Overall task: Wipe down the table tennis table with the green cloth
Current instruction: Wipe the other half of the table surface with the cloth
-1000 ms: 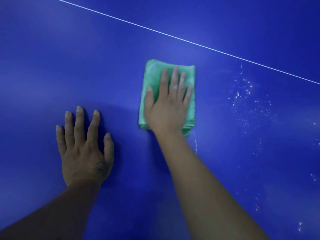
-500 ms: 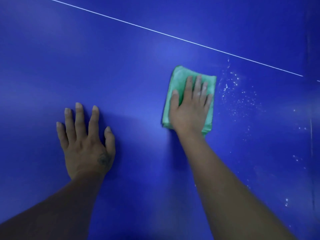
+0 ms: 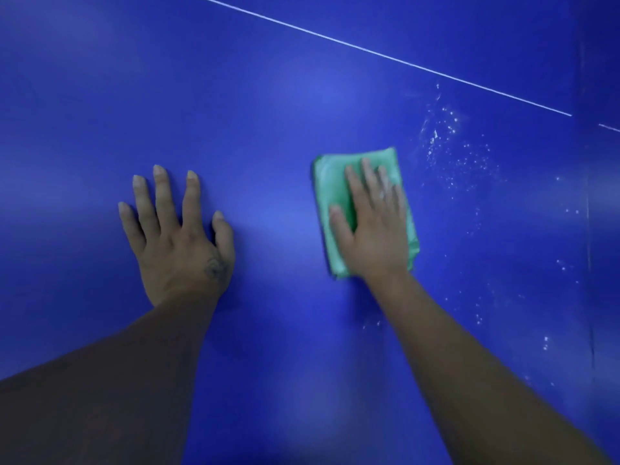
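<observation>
The blue table tennis table fills the view. A folded green cloth lies flat on it right of centre. My right hand presses down on the cloth with straight fingers and covers most of it. My left hand rests flat on the bare table to the left, fingers spread, apart from the cloth. White specks are scattered on the surface just right of the cloth.
A thin white line runs diagonally across the top of the table. A dark seam runs down the table near the right edge of the view. More white specks lie lower right.
My right hand and the cloth slid right toward the specks, then back toward me. The view shifted so the left hand sits nearer the centre; it stays flat on the table.
</observation>
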`<state>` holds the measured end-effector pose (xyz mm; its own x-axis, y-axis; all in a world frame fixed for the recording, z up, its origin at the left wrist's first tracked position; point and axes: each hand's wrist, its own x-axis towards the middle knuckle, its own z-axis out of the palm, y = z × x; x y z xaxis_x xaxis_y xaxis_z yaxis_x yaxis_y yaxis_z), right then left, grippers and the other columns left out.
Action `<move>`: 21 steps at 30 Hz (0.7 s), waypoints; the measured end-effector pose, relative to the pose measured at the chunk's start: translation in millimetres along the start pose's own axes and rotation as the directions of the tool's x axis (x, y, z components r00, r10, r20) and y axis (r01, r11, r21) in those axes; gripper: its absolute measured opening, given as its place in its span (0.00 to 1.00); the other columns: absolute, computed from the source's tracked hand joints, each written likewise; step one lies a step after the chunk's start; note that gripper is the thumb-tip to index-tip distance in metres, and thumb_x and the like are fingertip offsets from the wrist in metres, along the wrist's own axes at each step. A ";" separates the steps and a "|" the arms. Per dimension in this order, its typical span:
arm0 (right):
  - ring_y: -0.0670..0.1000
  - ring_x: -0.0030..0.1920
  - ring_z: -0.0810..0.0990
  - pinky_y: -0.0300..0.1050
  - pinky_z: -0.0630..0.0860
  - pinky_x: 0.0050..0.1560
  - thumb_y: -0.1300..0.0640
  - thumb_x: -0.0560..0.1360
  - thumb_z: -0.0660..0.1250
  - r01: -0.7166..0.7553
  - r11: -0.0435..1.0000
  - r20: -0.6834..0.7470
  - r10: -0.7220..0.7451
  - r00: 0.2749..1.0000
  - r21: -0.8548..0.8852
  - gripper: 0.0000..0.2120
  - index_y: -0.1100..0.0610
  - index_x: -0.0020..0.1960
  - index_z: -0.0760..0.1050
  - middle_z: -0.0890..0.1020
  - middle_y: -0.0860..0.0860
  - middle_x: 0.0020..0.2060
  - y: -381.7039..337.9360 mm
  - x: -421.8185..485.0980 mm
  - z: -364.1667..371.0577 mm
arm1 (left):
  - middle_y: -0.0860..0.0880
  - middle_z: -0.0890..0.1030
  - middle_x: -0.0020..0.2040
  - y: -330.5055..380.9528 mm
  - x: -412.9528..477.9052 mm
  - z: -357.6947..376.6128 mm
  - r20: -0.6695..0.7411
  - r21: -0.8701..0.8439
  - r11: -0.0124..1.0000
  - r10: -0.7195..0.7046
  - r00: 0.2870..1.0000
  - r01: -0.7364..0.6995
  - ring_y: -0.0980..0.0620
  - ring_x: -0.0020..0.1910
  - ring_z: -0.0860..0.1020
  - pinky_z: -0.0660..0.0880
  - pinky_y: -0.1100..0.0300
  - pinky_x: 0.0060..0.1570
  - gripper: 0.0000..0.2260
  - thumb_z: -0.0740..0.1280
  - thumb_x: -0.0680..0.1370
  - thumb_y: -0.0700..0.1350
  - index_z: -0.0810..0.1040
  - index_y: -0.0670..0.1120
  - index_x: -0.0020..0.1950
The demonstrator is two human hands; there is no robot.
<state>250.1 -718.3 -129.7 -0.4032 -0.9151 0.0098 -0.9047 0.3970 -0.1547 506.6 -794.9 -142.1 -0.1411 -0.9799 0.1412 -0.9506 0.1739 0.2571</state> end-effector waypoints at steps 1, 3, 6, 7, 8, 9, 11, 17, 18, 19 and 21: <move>0.57 0.88 0.55 0.60 0.49 0.87 0.38 0.85 0.53 -0.076 0.997 0.002 0.076 0.997 -0.011 0.34 0.51 0.87 0.60 0.59 0.52 0.87 3.2 15.9 -0.7 | 0.41 0.57 0.88 -0.3 -0.3 -0.3 0.006 0.004 1.000 0.004 1.000 -0.004 0.38 0.88 0.52 0.46 0.38 0.85 0.28 0.55 0.87 0.56 0.63 0.48 0.87; 0.55 0.88 0.50 0.59 0.46 0.87 0.38 0.87 0.52 -0.203 0.978 0.005 0.204 0.979 -0.042 0.33 0.50 0.89 0.55 0.55 0.50 0.88 1.7 33.8 0.2 | 0.42 0.56 0.88 0.0 -0.7 0.0 0.024 0.021 1.000 0.004 1.000 -0.004 0.39 0.88 0.51 0.46 0.37 0.85 0.29 0.54 0.87 0.57 0.62 0.49 0.88; 0.56 0.88 0.49 0.60 0.45 0.87 0.38 0.88 0.50 -0.290 0.954 -0.012 0.290 0.957 -0.072 0.34 0.51 0.89 0.52 0.52 0.51 0.89 -23.2 13.0 3.7 | 0.42 0.55 0.89 1.2 -0.7 0.0 0.042 0.034 0.999 0.000 0.999 -0.002 0.39 0.88 0.50 0.46 0.38 0.85 0.29 0.54 0.87 0.57 0.61 0.50 0.88; 0.57 0.88 0.50 0.61 0.47 0.86 0.38 0.87 0.50 -0.277 0.958 -0.020 0.276 0.961 -0.072 0.34 0.52 0.89 0.53 0.54 0.52 0.88 -34.4 -6.4 5.3 | 0.42 0.55 0.89 0.5 -0.2 0.1 0.038 0.039 0.999 0.002 0.999 -0.003 0.39 0.88 0.51 0.46 0.38 0.85 0.29 0.54 0.87 0.58 0.61 0.50 0.88; 0.57 0.88 0.52 0.61 0.49 0.86 0.38 0.87 0.51 -0.244 0.967 -0.030 0.242 0.970 -0.072 0.34 0.52 0.89 0.55 0.55 0.53 0.88 -44.8 -32.0 6.3 | 0.42 0.56 0.88 0.0 -0.9 0.2 0.032 0.044 0.999 0.005 0.999 -0.007 0.38 0.88 0.51 0.46 0.39 0.85 0.29 0.53 0.87 0.58 0.61 0.50 0.88; 0.58 0.88 0.53 0.62 0.50 0.86 0.39 0.87 0.53 -0.195 0.979 -0.033 0.193 0.981 -0.065 0.34 0.53 0.88 0.57 0.57 0.54 0.88 -53.7 -60.6 7.9 | 0.42 0.56 0.88 -0.7 -0.3 0.8 0.026 0.047 0.999 0.010 1.000 -0.011 0.38 0.88 0.51 0.46 0.39 0.85 0.29 0.53 0.87 0.58 0.61 0.50 0.88; 0.58 0.88 0.55 0.63 0.53 0.86 0.40 0.87 0.57 -0.075 0.997 -0.012 0.075 0.997 -0.036 0.33 0.53 0.88 0.59 0.58 0.54 0.87 -62.5 -124.8 8.4 | 0.41 0.56 0.88 -1.6 0.1 0.9 0.026 0.042 0.999 0.012 1.000 -0.014 0.37 0.88 0.52 0.46 0.38 0.85 0.29 0.54 0.87 0.58 0.61 0.50 0.88; 0.57 0.87 0.56 0.67 0.57 0.84 0.38 0.86 0.59 0.131 0.991 0.090 -0.132 0.987 0.017 0.33 0.51 0.86 0.63 0.60 0.51 0.87 -8.6 -202.4 -6.9 | 0.41 0.56 0.88 -3.3 0.4 2.2 0.044 0.026 1.000 0.012 0.999 -0.013 0.36 0.88 0.52 0.46 0.36 0.85 0.29 0.53 0.87 0.58 0.60 0.50 0.88; 0.57 0.87 0.56 0.67 0.57 0.84 0.38 0.86 0.59 0.148 0.989 0.084 -0.149 0.985 0.015 0.33 0.52 0.86 0.64 0.60 0.51 0.87 3.1 -190.9 -8.6 | 0.41 0.55 0.88 -3.3 -0.2 3.0 0.045 0.022 1.000 0.009 0.999 -0.010 0.36 0.88 0.52 0.46 0.36 0.85 0.29 0.53 0.87 0.58 0.60 0.50 0.88; 0.57 0.87 0.56 0.67 0.57 0.84 0.38 0.86 0.59 0.158 0.987 0.076 -0.159 0.984 0.015 0.33 0.52 0.86 0.64 0.61 0.52 0.87 13.5 -174.7 -10.2 | 0.41 0.55 0.89 -2.6 0.4 3.7 0.045 0.023 1.000 0.006 0.999 -0.007 0.36 0.88 0.51 0.46 0.36 0.85 0.29 0.53 0.87 0.58 0.60 0.51 0.88; 0.57 0.87 0.56 0.66 0.56 0.84 0.40 0.86 0.60 0.155 0.988 0.058 -0.155 0.986 0.009 0.33 0.53 0.86 0.64 0.61 0.52 0.87 28.4 -137.7 -9.1 | 0.41 0.55 0.89 -3.5 0.5 5.5 0.048 0.028 1.000 -0.002 0.999 0.001 0.37 0.88 0.51 0.46 0.36 0.85 0.30 0.53 0.87 0.58 0.59 0.51 0.88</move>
<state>278.6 -580.4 -126.5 -0.2493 -0.9682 -0.0233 -0.9550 0.2497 -0.1598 508.4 -796.5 -148.2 -0.1524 -0.9838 0.0943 -0.9580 0.1705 0.2307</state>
